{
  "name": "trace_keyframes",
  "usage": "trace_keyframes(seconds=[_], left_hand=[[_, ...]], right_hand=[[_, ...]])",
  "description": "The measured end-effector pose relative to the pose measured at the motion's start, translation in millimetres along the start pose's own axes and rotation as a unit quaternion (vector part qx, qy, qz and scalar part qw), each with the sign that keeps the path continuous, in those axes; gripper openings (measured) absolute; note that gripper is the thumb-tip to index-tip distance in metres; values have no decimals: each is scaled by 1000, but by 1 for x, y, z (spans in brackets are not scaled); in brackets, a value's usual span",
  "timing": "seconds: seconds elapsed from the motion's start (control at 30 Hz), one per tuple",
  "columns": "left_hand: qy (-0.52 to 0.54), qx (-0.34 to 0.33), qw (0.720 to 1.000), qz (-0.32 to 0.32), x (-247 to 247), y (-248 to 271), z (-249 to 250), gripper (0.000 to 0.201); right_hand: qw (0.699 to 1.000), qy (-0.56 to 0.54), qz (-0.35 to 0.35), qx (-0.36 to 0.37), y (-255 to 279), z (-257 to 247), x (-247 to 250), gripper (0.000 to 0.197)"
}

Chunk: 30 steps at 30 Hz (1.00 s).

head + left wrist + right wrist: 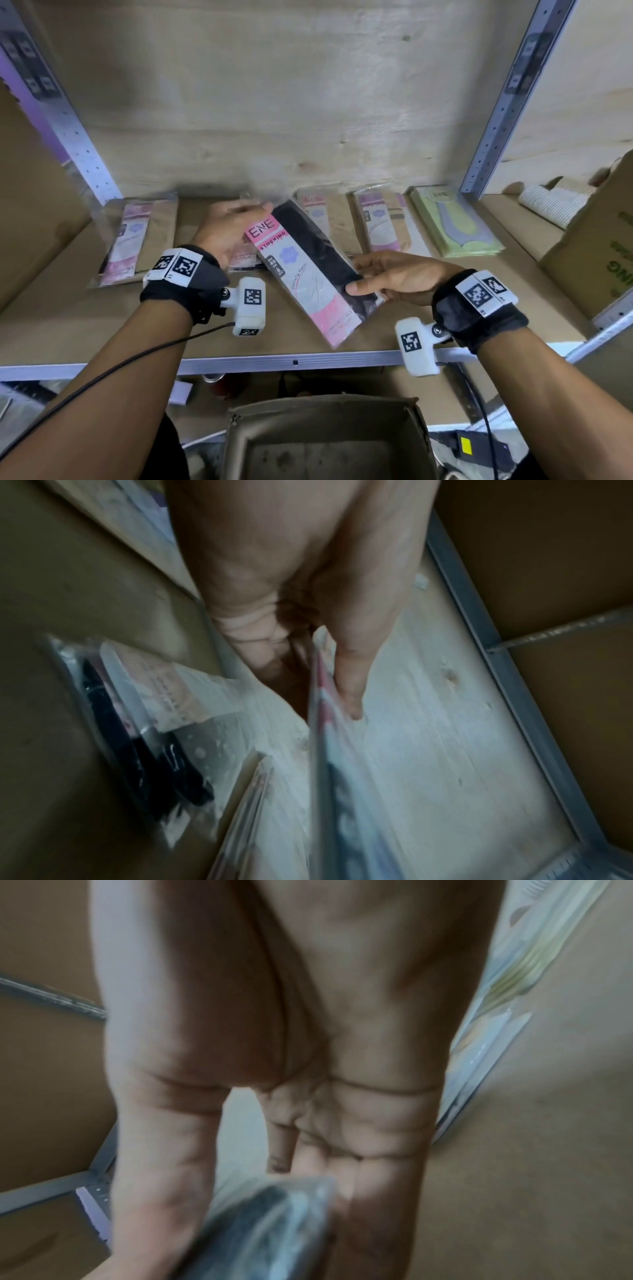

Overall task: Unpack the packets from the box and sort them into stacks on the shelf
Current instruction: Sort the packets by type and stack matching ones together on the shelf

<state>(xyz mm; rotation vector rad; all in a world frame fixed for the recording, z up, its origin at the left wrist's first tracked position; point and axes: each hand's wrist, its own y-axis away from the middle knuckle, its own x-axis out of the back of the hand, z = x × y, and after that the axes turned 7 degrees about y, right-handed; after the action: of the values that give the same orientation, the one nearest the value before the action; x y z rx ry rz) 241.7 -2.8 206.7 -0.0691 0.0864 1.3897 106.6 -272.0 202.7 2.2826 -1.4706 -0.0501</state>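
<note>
A clear packet [308,267] with a pink "ENE STOCKING" card and a black stocking hangs tilted just above the shelf [85,325]. My right hand [363,284] pinches its lower right edge, thumb on top, and the packet [267,1226] shows blurred in front of my right hand [308,1177]. At the packet's top left corner is my left hand [239,222]. In the left wrist view the packet's edge [342,777] runs between the thumb and fingers of my left hand [329,696]. Below the shelf stands the open cardboard box [325,438]; no packets show inside.
Stacks of packets lie along the back of the shelf: a pink and tan one [137,240] at left, a tan one [325,219], a purple-carded one [383,222] and a green one [455,222]. Another packet [243,257] lies under my left wrist. A big carton [596,253] stands at right.
</note>
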Motion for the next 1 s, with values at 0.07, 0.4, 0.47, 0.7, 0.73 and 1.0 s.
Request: trace_keyframes(seconds=[0.07, 0.4, 0.47, 0.7, 0.73, 1.0], left_hand=[[-41, -8, 999, -12, -6, 2, -1, 34], [-184, -60, 978, -82, -11, 7, 10, 8], [-195, -81, 973, -90, -13, 12, 11, 23], [-205, -4, 977, -65, -14, 18, 16, 47], [-149, 52, 985, -75, -15, 20, 17, 43], [-3, 94, 996, 0, -10, 18, 4, 47]], right_hand=[[1000, -24, -1, 3, -3, -1, -5, 67], [997, 60, -37, 39, 2, -3, -3, 29], [996, 71, -38, 44, 3, -3, -2, 30], [998, 17, -46, 42, 8, 0, 6, 40], [998, 2, -43, 42, 8, 0, 6, 40], [1000, -4, 23, 1, 13, 0, 5, 53]])
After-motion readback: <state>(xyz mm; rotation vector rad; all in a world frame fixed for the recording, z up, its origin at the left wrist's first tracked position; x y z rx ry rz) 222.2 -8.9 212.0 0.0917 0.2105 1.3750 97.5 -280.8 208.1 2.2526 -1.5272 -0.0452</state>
